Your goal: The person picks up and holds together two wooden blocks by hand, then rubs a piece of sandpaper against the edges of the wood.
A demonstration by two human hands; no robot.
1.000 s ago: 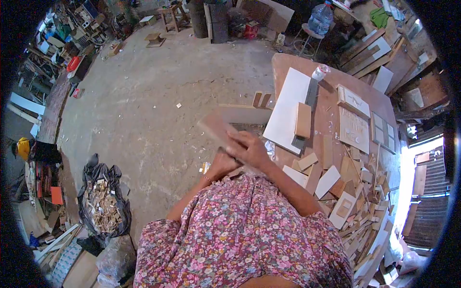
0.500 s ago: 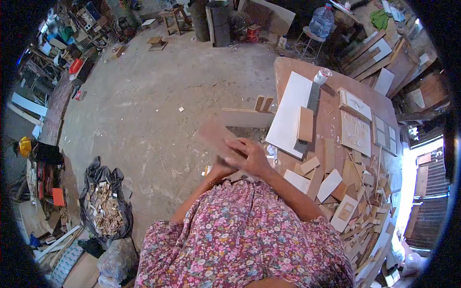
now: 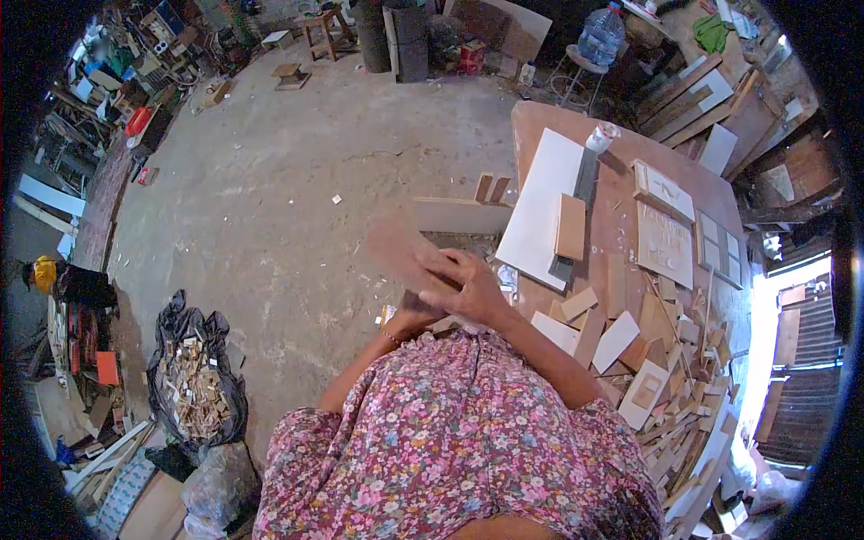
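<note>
In front of my body I hold a flat reddish-brown piece [image 3: 389, 247], thin and rectangular, tilted out over the floor. Motion blurs its far end, so I cannot tell whether it is wood or a sheet. My right hand [image 3: 470, 286] grips its near end from above with bent fingers. Below that, my left hand [image 3: 418, 313] holds it from the underside; its fingers are mostly hidden. A long board edge [image 3: 454, 216] stands beyond my hands, beside the table, with two small wooden blocks on it.
To the right, a wooden table [image 3: 614, 216] carries a white panel [image 3: 540, 216], a brown-topped block [image 3: 570, 227], a white cup [image 3: 603, 137] and many wood offcuts [image 3: 661, 378]. A black bag [image 3: 234, 396] of wood scraps lies on the floor to the left. A water jug [image 3: 601, 38] stands on a stool behind.
The flat piece and both hands have shifted slightly, its far end a little to the left and up. My grip looks the same. The whole view has tilted slightly.
</note>
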